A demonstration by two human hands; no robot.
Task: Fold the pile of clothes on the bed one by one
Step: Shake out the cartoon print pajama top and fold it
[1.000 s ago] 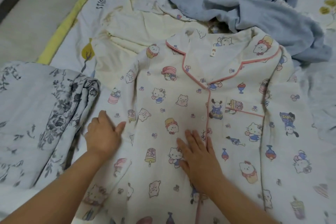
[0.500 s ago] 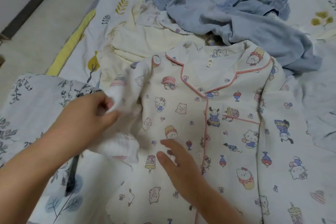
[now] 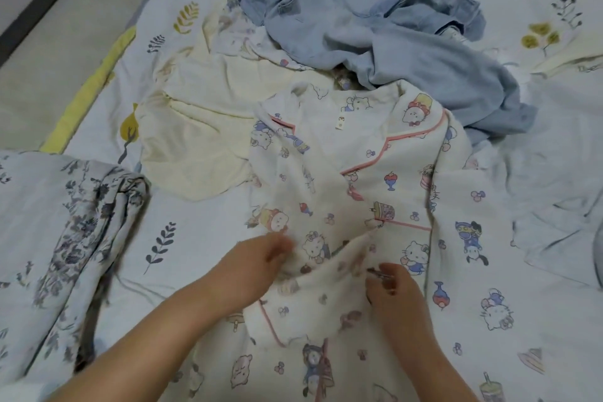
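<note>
Bed sheet (image 3: 182,238), leaf print, underlies everything. Blue clothes pile (image 3: 375,33) at far side. Cartoon-print pajama top (image 3: 408,173) lies centre, left sleeve folded across chest. Left hand (image 3: 261,263) and right hand (image 3: 391,290) both pinch sleeve fabric, fingers curled.

Cartoon-print pajama top (image 3: 401,179) spread face-up on the bedsheet (image 3: 195,238), one sleeve (image 3: 326,297) folded across its front. Left hand (image 3: 257,266) and right hand (image 3: 396,292) both on that sleeve, fingers curled into the cloth. Beyond the collar, blue clothes (image 3: 375,29) and a cream garment (image 3: 202,127); floral quilt (image 3: 65,222) at left.
</note>
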